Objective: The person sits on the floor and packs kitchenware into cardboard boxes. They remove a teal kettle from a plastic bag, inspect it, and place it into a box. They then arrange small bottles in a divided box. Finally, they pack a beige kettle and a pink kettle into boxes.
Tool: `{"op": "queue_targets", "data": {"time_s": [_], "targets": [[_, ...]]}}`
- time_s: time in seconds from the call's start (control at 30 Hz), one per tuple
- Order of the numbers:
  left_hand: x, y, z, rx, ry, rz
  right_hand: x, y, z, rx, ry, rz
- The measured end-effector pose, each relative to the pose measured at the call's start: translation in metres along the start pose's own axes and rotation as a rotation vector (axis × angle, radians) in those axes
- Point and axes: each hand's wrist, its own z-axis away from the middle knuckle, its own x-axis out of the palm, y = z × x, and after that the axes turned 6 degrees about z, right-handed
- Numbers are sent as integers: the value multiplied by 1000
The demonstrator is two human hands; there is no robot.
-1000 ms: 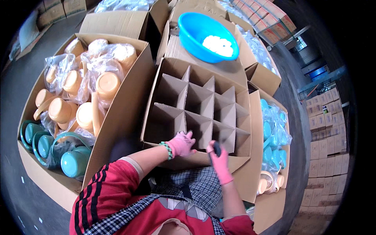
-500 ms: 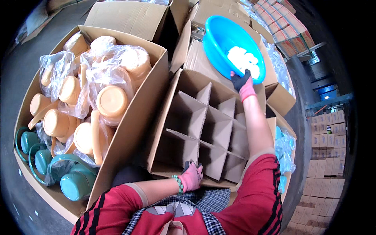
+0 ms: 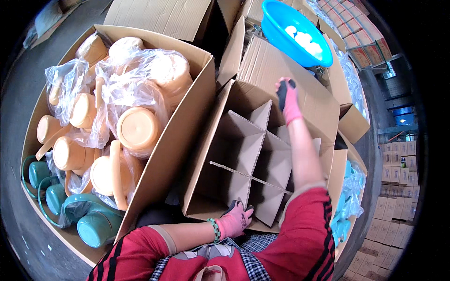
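Observation:
My left hand (image 3: 236,221), in a pink glove with dark fingertips, rests at the near edge of an upright cardboard box (image 3: 202,154). Its fingers are apart and touch the cardboard beside the divider (image 3: 236,185), which splits the box into several cells. Similarly gloved, my right hand (image 3: 288,98) is above the box's far flap (image 3: 262,65), fingers apart and nothing visible in them. Beyond it, a blue plastic basin (image 3: 276,40) holding several small white pieces (image 3: 304,41) sits on cardboard; their kind is unclear.
At left, a large carton (image 3: 159,164) holds peach-coloured lidded jugs (image 3: 138,129) in clear plastic and several teal ones (image 3: 96,228). Another carton with teal wrapped items (image 3: 347,196) is at right. Stacked cartons (image 3: 398,187) stand across the floor.
My right hand has let go of the basin's rim and drawn back toward me. Relative to the box, the basin is farther away. My left hand stays at the near edge.

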Motion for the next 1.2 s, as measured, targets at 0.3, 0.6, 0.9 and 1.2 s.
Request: {"op": "queue_targets", "data": {"time_s": [0.3, 0.6, 0.9, 1.2], "targets": [[-16, 4, 18, -25, 39, 26, -77, -4, 340, 22, -8, 741], [-34, -8, 37, 11, 541, 111, -77, -6, 413, 167, -565, 1488], [0, 70, 162, -84, 1182, 467, -87, -52, 495, -139, -349, 1499], [116, 112, 201, -419, 1100, 1720, -114, -144, 537, -108, -174, 1416]]}}
